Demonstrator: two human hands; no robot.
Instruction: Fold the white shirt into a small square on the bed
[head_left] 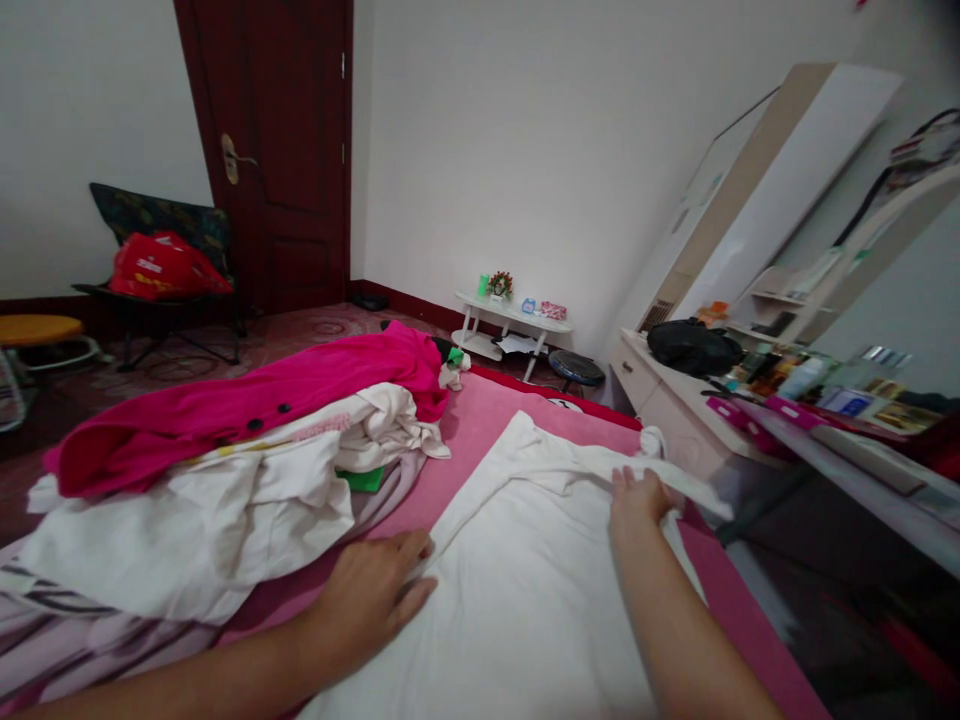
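Observation:
A white garment (517, 600) lies spread over the pink bed cover (487, 420) in front of me; it looks like a long-sleeved top. On its left edge rests my left hand (379, 590), thumb apart from the fingers, palm down. My right hand (637, 495) is closed on a sleeve-like strip of the garment (694, 485) near the upper right, and the strip's end sticks out past the fingers to the right. The fingertips of this hand are partly hidden by the cloth.
To the left is a heap of clothes with a bright pink buttoned garment (300, 395) over white clothes (225, 500). A dresser (660, 410) with bottles and a black bag (694, 347) stands on the right. Behind are a small white table (517, 312), a stool (576, 368) and a door (285, 150).

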